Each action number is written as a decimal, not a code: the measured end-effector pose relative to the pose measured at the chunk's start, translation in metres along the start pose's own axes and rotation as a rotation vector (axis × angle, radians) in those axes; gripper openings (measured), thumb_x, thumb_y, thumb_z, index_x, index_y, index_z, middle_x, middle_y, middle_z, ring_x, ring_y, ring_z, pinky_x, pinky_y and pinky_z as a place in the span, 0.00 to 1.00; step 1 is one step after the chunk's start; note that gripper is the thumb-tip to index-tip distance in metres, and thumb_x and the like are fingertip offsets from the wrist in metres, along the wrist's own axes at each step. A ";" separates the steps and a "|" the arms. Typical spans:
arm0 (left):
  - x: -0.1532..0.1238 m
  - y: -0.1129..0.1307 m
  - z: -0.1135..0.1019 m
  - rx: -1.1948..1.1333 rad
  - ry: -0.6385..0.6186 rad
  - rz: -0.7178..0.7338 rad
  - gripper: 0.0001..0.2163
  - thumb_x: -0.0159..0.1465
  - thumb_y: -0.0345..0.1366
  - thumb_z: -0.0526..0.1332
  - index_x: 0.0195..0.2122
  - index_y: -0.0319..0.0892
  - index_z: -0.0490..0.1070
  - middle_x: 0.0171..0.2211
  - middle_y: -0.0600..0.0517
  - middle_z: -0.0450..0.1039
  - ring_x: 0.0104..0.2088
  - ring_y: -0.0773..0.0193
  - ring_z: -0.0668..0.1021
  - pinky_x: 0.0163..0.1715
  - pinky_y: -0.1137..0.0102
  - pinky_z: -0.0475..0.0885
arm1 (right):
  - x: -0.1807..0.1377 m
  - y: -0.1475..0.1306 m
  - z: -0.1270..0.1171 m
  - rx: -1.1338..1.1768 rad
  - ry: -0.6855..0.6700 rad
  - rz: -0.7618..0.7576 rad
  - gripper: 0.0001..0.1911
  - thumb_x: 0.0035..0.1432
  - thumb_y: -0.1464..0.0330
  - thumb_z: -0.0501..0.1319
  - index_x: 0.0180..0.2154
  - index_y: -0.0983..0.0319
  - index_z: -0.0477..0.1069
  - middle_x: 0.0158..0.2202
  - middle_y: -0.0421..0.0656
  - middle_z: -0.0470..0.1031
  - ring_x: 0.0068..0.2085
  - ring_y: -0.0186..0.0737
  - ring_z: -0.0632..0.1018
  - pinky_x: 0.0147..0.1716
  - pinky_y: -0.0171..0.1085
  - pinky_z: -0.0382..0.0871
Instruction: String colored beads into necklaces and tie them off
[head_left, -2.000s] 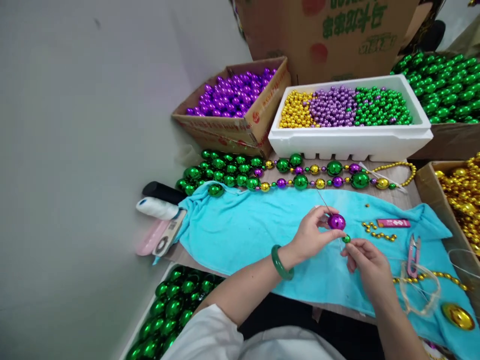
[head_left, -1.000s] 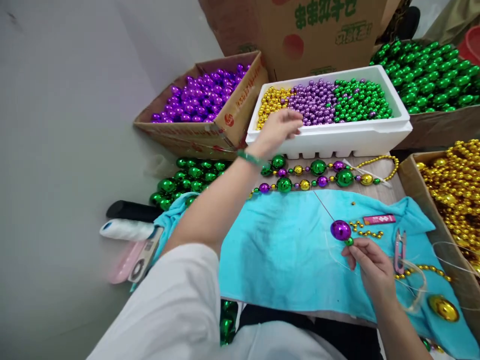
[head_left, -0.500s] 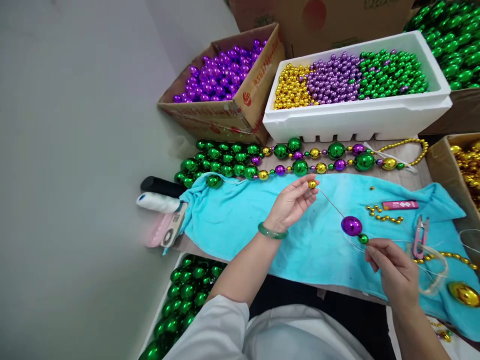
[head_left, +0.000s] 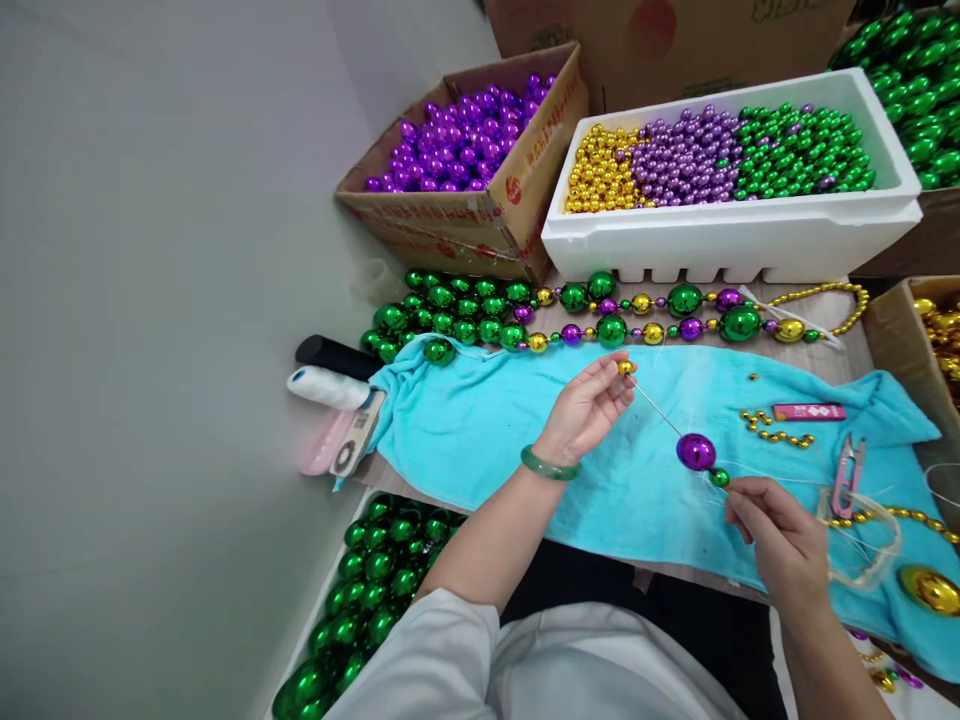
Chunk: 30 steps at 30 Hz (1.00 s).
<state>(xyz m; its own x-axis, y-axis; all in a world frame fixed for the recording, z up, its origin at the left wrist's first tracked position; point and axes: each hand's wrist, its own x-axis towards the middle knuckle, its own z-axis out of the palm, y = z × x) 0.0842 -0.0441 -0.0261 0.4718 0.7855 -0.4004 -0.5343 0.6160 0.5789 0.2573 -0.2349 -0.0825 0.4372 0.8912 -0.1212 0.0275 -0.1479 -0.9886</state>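
My left hand (head_left: pixel 592 400), with a green bangle (head_left: pixel 550 464) at the wrist, pinches a small gold bead (head_left: pixel 625 368) above the blue towel (head_left: pixel 480 440). From that bead a thin taut line, string or needle I cannot tell, slants down to a large purple bead (head_left: pixel 696 452). A small green bead (head_left: pixel 718 477) touches the purple one. Just beyond it, the closed fingertips of my right hand (head_left: pixel 780 535) grip the string. Loose clear string trails over the towel. Pink thread snips (head_left: pixel 848 475) lie to the right, near a pink packet (head_left: pixel 808 412) and several small gold beads (head_left: pixel 784 438).
Behind the towel lies a beaded garland (head_left: pixel 611 331). A white foam box (head_left: pixel 735 235) holds gold, purple and green beads, beside a cardboard box (head_left: pixel 450 225) of purple balls. Green balls (head_left: pixel 375 580) fill a container below left. A lint roller (head_left: pixel 326 388) sits at the towel's left end.
The purple and green beads and my right hand have shifted slightly left, nearer my left hand. The surroundings sit a little further right in the view. Both hands keep their grip.
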 end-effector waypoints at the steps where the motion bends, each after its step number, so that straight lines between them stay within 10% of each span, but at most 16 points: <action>1: 0.000 0.000 0.000 0.003 0.001 0.002 0.06 0.60 0.30 0.65 0.40 0.38 0.75 0.35 0.50 0.75 0.33 0.72 0.78 0.36 0.76 0.73 | 0.000 0.000 0.000 -0.002 0.001 0.000 0.07 0.60 0.63 0.62 0.34 0.60 0.74 0.23 0.39 0.68 0.23 0.30 0.67 0.22 0.31 0.61; 8: -0.001 -0.005 0.002 0.254 -0.013 0.208 0.19 0.52 0.30 0.71 0.45 0.43 0.74 0.36 0.54 0.74 0.35 0.72 0.77 0.37 0.76 0.70 | 0.001 -0.003 0.002 -0.056 0.003 0.040 0.09 0.60 0.61 0.63 0.33 0.61 0.74 0.23 0.39 0.68 0.23 0.30 0.67 0.22 0.31 0.60; 15: -0.014 -0.016 -0.005 0.773 -0.304 0.105 0.28 0.52 0.40 0.72 0.54 0.43 0.70 0.39 0.48 0.74 0.38 0.64 0.76 0.40 0.69 0.71 | 0.010 0.003 0.017 0.121 -0.050 0.104 0.10 0.58 0.61 0.65 0.36 0.61 0.72 0.27 0.40 0.73 0.21 0.29 0.66 0.21 0.32 0.61; 17: -0.008 0.007 -0.018 1.098 -0.169 0.284 0.21 0.57 0.45 0.68 0.50 0.41 0.74 0.42 0.46 0.74 0.40 0.62 0.76 0.41 0.68 0.71 | 0.013 0.006 0.021 0.186 -0.045 0.115 0.10 0.57 0.61 0.65 0.36 0.61 0.72 0.28 0.41 0.75 0.22 0.30 0.67 0.22 0.33 0.62; 20: 0.016 0.066 -0.046 1.605 0.404 0.613 0.17 0.66 0.45 0.59 0.47 0.38 0.74 0.46 0.41 0.72 0.48 0.56 0.74 0.51 0.64 0.67 | 0.015 0.010 0.021 0.229 -0.035 0.127 0.10 0.56 0.62 0.67 0.36 0.61 0.71 0.28 0.42 0.76 0.22 0.30 0.68 0.24 0.33 0.63; 23: 0.045 0.122 -0.075 1.955 0.816 0.393 0.22 0.65 0.48 0.58 0.51 0.34 0.71 0.50 0.35 0.69 0.51 0.47 0.74 0.52 0.59 0.67 | 0.015 0.013 0.019 0.251 -0.031 0.141 0.10 0.56 0.62 0.67 0.36 0.61 0.72 0.27 0.42 0.76 0.22 0.30 0.68 0.24 0.33 0.63; 26: 0.065 0.147 -0.094 2.045 0.827 0.151 0.24 0.63 0.51 0.59 0.47 0.34 0.73 0.48 0.34 0.72 0.50 0.45 0.76 0.49 0.59 0.70 | 0.013 0.014 0.020 0.245 -0.034 0.144 0.10 0.56 0.62 0.67 0.36 0.61 0.71 0.27 0.42 0.75 0.22 0.30 0.68 0.22 0.33 0.62; 30: 0.072 0.145 -0.101 2.015 0.712 0.172 0.20 0.55 0.49 0.67 0.41 0.37 0.75 0.42 0.38 0.76 0.47 0.46 0.77 0.47 0.59 0.71 | 0.012 0.011 0.026 0.221 -0.065 0.126 0.09 0.59 0.62 0.65 0.36 0.61 0.71 0.27 0.41 0.75 0.22 0.29 0.68 0.22 0.32 0.62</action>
<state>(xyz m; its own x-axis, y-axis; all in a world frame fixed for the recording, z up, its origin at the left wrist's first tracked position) -0.0301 0.1077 -0.0426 -0.0206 0.9918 -0.1260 0.9769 0.0467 0.2084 0.2398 -0.2145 -0.0969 0.3661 0.8984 -0.2426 -0.2236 -0.1682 -0.9601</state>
